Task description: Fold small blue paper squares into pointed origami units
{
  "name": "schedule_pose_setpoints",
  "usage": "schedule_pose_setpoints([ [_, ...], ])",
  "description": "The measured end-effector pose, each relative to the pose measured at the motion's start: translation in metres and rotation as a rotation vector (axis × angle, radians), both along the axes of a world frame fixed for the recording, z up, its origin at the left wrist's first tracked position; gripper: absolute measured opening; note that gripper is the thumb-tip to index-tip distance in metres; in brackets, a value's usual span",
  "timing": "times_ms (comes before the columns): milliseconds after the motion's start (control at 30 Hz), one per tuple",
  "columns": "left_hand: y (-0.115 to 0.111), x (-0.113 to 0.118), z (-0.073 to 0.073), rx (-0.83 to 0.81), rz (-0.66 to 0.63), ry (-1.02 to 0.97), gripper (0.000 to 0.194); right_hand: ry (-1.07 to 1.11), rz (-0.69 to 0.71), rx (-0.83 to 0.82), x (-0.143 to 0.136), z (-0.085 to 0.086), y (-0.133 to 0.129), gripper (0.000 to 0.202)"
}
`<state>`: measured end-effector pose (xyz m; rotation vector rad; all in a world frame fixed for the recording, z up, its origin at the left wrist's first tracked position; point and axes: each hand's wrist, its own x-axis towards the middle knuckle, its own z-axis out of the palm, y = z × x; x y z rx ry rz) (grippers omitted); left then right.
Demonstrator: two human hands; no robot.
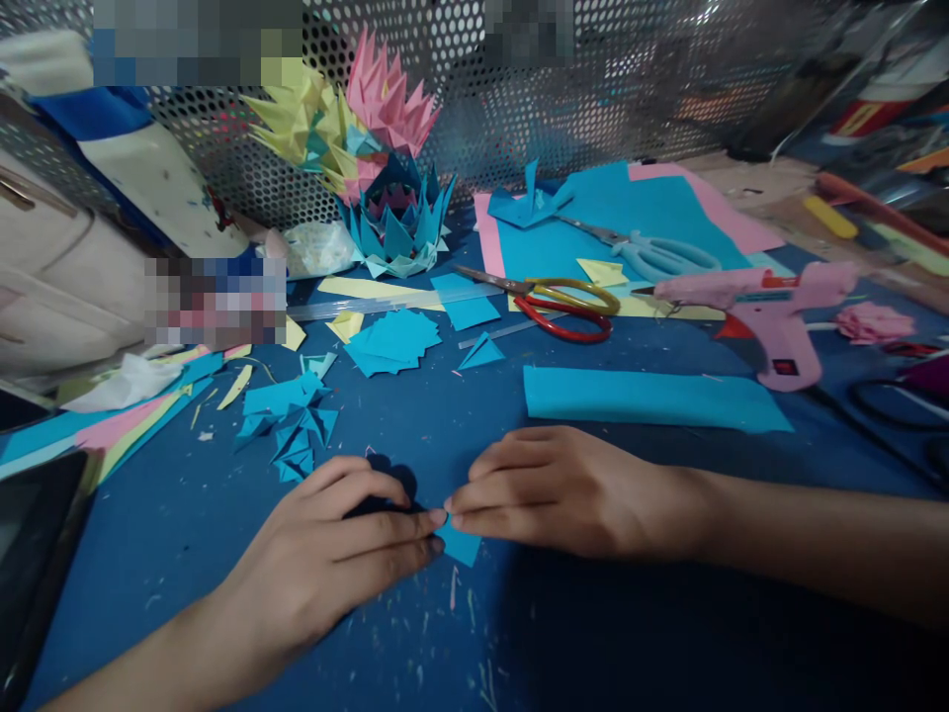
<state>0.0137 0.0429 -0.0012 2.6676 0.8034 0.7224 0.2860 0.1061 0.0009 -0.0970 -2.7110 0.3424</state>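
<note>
A blue tabletop [415,633] runs back to a far perforated panel [593,119], partly masked by pixelated blocks [197,44]; the frame cuts off a black device [37,564] at near left. In this head view, a small blue paper piece [464,546] lies at near centre, partly hidden under fingertips. The left hand [318,554], palm down, stretches two fingers to it, others arched; the right hand [578,494] lies low, fingers together, tips at its far edge. Whether either pinches it, I cannot tell.
</note>
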Motion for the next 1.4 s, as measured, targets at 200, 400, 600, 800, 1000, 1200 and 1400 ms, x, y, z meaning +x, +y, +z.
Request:
schedule_pose_setpoints([
  [200, 0.002, 0.002, 0.000, 0.039, 0.008, 0.004, 0.030, -0.008, -0.010, 0.003, 0.001, 0.001, 0.000, 0.035],
  [400, -0.020, 0.009, 0.008, 0.293, -0.032, 0.231, 0.046, 0.039, -0.022, 0.046, -0.002, -0.003, -0.002, 0.022],
  [600, -0.057, 0.021, 0.005, 0.452, 0.157, 0.435, 0.035, -0.007, -0.057, 0.022, -0.003, -0.003, -0.005, 0.024],
  [800, -0.066, 0.021, -0.003, 0.449, 0.209, 0.485, 0.039, -0.036, -0.053, -0.005, -0.004, 0.000, -0.004, 0.027],
  [1000, -0.065, 0.024, 0.003, 0.411, 0.244, 0.494, 0.035, -0.035, -0.048, 0.004, -0.003, 0.000, -0.004, 0.027],
  [1200, -0.064, 0.024, 0.006, 0.486, 0.260, 0.519, 0.035, -0.043, -0.060, 0.038, -0.003, -0.002, -0.004, 0.025],
  [1400, -0.067, 0.025, 0.008, 0.547, 0.226, 0.593, 0.036, -0.002, -0.040, 0.067, -0.003, -0.005, -0.004, 0.024],
])
